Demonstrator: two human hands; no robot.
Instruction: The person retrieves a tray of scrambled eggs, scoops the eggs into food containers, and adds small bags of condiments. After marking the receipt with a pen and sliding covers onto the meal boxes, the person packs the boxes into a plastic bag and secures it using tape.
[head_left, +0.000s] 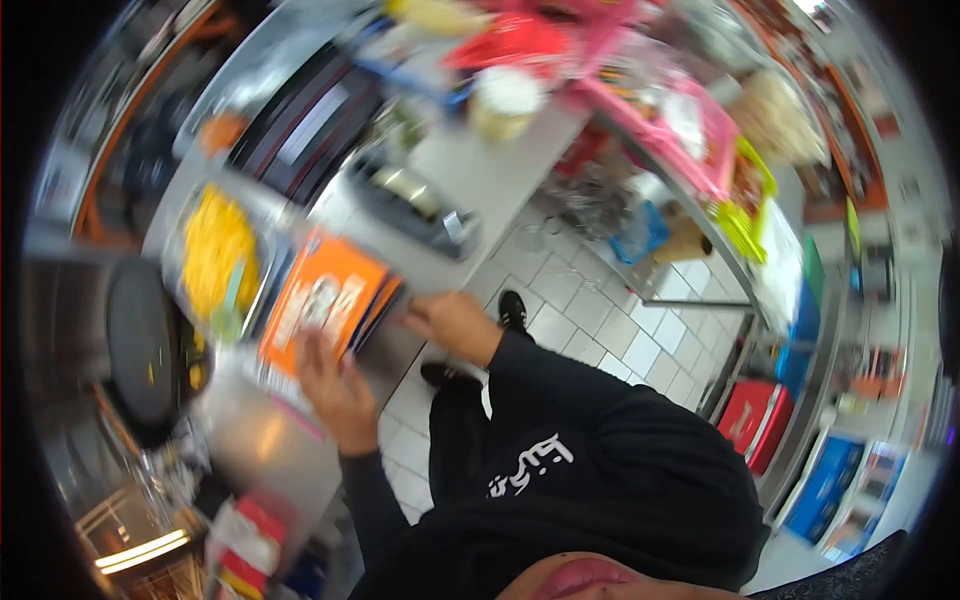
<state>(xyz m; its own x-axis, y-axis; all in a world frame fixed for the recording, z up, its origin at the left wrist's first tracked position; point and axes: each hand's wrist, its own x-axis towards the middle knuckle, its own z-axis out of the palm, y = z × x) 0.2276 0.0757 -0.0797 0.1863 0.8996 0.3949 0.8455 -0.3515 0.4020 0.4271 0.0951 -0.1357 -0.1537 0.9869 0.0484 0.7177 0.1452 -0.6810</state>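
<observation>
Centrally: orange printed carton, two bare hands attending

Item 1. Orange printed carton (328,290), with white lettering and a dark side edge; it is lying on the grey tabletop (455,165), between the yellow-filled tray and the right hand. The lettering is blurring beyond reading.

Item 2. Left hand (338,392), dark-sleeved; its fingers are stretching out, loosely spread, over the near end of the carton's top face, and are touching it.

Item 3. Right hand (455,322); its fingers are curling inward just beside the carton's dark edge. Whether they are gripping anything, one cannot tell.

Item 4. Clear tray (180,270), holding yellow shreds (215,245); it is standing just beside the carton, and a pale green utensil (233,290) is resting over the shreds.

Item 5. Tape dispenser (412,205), dark, with roll; it is sitting near the carton's far corner.

Item 6. Black box (305,125); it is lying beyond the tray.

Item 7. White-lidded jar (505,102); it is standing farther along, near a pink basket (715,165).

Item 8. Round black pan (145,340); it is occupying the left side, well apart from the right hand.
</observation>
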